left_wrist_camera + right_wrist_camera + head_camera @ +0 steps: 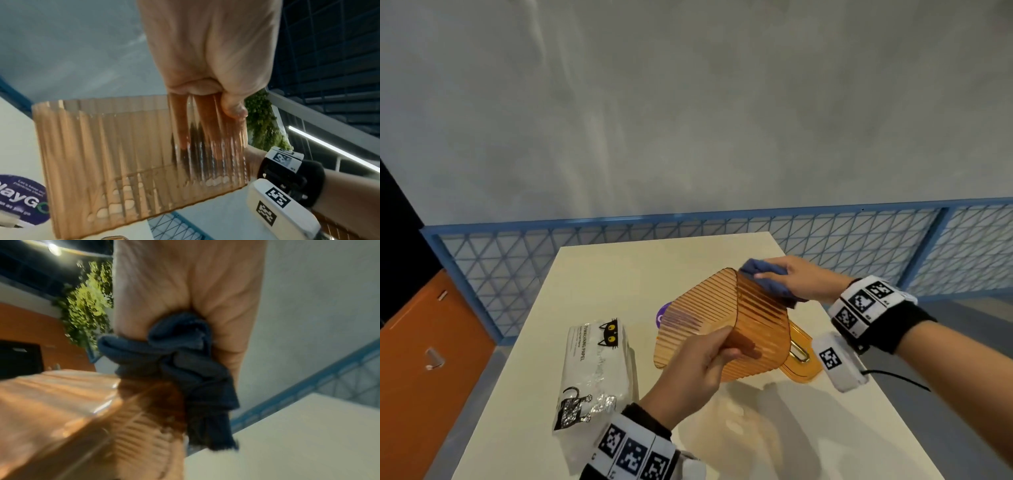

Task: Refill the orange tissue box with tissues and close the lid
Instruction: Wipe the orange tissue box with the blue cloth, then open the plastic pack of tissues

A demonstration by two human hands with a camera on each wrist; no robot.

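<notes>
My left hand [709,356] grips the rim of the ribbed, see-through orange tissue box [722,318] and holds it tilted above the table; in the left wrist view the fingers [234,108] curl over the box [123,159] edge. My right hand [784,277] clutches a bunched blue cloth [767,277] and presses it against the box's far upper side; the right wrist view shows the cloth [185,363] against the box [61,410]. The orange lid [803,356] with its slot lies on the table under the box. A plastic tissue pack [594,370] with a cat print lies to the left.
The cream table [774,428] has a purple round label [661,313] partly hidden behind the box, also in the left wrist view as label [22,199]. A blue mesh fence [859,246] runs behind the table. An orange cabinet [424,359] stands at the left.
</notes>
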